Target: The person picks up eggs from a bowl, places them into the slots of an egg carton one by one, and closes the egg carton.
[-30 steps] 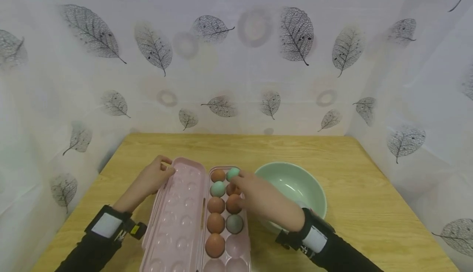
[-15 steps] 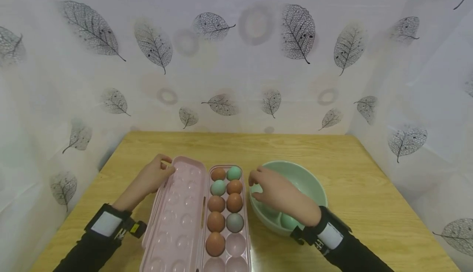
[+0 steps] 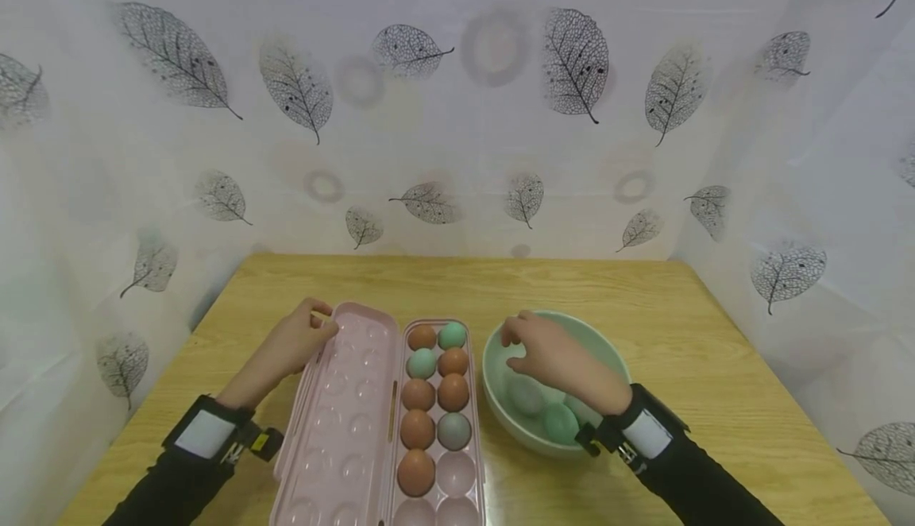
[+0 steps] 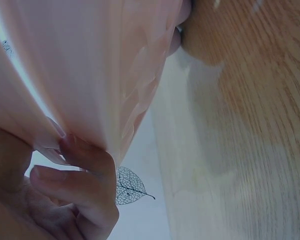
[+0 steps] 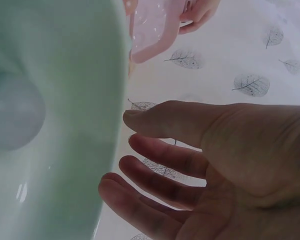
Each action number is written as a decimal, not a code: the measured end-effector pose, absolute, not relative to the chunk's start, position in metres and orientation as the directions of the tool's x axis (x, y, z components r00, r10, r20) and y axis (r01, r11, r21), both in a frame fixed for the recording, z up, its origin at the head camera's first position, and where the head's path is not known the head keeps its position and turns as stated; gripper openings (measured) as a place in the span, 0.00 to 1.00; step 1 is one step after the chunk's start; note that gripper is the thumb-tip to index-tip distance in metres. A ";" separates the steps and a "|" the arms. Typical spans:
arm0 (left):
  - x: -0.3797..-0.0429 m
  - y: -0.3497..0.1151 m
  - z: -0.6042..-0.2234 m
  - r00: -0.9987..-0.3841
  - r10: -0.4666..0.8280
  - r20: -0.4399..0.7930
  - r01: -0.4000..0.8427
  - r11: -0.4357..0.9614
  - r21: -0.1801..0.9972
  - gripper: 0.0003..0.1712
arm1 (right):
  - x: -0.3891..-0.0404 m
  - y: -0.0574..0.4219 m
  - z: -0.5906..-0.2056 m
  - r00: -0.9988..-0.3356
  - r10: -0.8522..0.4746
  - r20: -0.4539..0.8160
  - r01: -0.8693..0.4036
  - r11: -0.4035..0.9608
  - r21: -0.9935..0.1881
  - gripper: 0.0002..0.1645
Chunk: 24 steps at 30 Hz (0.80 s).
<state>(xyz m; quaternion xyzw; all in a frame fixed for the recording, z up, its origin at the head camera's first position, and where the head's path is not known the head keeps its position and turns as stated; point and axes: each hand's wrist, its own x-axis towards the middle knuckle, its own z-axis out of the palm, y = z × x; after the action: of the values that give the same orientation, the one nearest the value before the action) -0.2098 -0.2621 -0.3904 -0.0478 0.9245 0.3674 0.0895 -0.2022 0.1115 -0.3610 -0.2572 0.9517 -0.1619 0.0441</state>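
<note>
A pink egg carton (image 3: 456, 474) lies open on the table, its lid (image 3: 336, 423) folded out to the left. Brown eggs (image 3: 418, 472) and several greenish ones (image 3: 453, 431) fill its far cups. At the lid's far left corner, my left hand (image 3: 303, 339) pinches the edge between thumb and fingers. My right hand (image 3: 561, 355) hovers over the pale green bowl (image 3: 608, 351), fingers loosely bent and holding nothing. Inside the bowl are a pale egg (image 3: 525, 395) and a green egg (image 3: 561, 423); the right wrist partly hides another.
The wooden table (image 3: 686, 383) extends beyond the bowl on the right and behind the carton. A leaf-print curtain (image 3: 457, 152) hangs around its back and sides. Near cups of the carton hold no eggs.
My right hand has let go at the carton's right row and moved right, over the bowl. More eggs in the bowl now show. My left hand stays at the lid.
</note>
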 end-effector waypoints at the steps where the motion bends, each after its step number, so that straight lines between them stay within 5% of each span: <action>1: -0.210 -0.262 -0.390 -0.979 -0.024 -0.200 -0.155 0.725 0.671 0.31 | -0.203 0.112 -0.361 -0.867 -0.498 -0.005 -0.468 0.819 -0.331 0.13; 24: -0.208 -0.261 -0.390 -0.981 -0.019 -0.192 -0.149 0.710 0.688 0.32 | -0.205 0.113 -0.370 -0.890 -0.449 -0.079 -0.396 0.846 -0.357 0.13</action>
<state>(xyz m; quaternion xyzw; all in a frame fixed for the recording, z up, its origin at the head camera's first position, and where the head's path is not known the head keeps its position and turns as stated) -0.2084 -0.2606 -0.3898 -0.0456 0.9207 0.3781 0.0857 -0.2046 0.1125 -0.3704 -0.2206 0.9574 -0.1683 0.0800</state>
